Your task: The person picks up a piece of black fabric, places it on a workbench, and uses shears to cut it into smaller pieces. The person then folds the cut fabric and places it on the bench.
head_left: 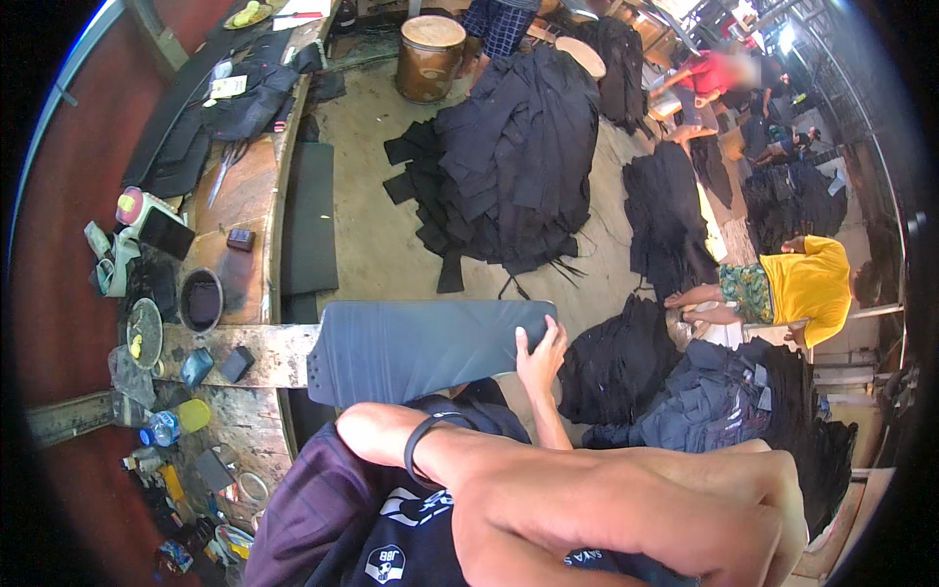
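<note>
A long, flat dark grey panel (421, 342) lies across in front of me, its left end over a wooden plank and small dark holes along its left edge. My right hand (541, 360) grips its right end, the thumb on top and the fingers wrapped over the edge. Very close to the camera looms my left hand (626, 489), its back showing, with a dark band (421, 450) at the wrist. It covers part of my right forearm. Its fingers bend away from view, so whether they hold anything is hidden.
A stained wooden workbench (249, 205) along the left carries scissors (225, 174), a dark bowl (201, 298) and bottles. Ahead rises a big heap of black cloth pieces (518, 147) beside a brown drum (430, 59). More cloth piles (675, 391) and a person in yellow (807, 284) are at right.
</note>
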### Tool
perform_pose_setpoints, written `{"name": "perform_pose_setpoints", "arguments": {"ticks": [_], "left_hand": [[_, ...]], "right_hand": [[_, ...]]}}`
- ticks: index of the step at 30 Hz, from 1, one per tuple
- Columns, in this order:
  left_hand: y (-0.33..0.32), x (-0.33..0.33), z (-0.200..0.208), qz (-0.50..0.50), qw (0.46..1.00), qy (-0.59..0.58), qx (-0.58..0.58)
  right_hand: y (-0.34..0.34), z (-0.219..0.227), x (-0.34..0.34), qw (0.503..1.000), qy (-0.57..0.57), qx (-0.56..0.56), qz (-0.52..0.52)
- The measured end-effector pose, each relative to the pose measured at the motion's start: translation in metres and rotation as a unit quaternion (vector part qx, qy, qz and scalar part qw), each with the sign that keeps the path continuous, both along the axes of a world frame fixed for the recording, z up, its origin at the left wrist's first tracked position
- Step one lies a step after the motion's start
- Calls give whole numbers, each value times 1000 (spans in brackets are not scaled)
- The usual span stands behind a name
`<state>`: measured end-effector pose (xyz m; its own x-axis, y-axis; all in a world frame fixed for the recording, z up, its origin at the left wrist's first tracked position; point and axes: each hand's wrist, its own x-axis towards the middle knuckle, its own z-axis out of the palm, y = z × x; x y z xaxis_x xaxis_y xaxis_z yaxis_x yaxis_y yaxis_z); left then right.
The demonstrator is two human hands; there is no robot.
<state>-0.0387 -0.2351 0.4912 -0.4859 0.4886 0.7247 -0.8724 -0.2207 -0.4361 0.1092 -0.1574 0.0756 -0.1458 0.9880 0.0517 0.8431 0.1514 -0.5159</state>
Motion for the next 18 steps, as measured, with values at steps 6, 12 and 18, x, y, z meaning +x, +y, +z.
{"name": "perform_pose_setpoints", "arguments": {"ticks": [6, 12, 18], "left_hand": [[48, 58, -11, 52, 997, 42, 37], [75, 93, -43, 101, 957, 259, -82], [128, 157, -60, 233, 936, 263, -19]], "right_hand": [[15, 1, 26, 992, 97, -34, 69], [37, 7, 65, 977, 119, -67, 166], [59, 5, 103, 959, 119, -88, 240]]}}
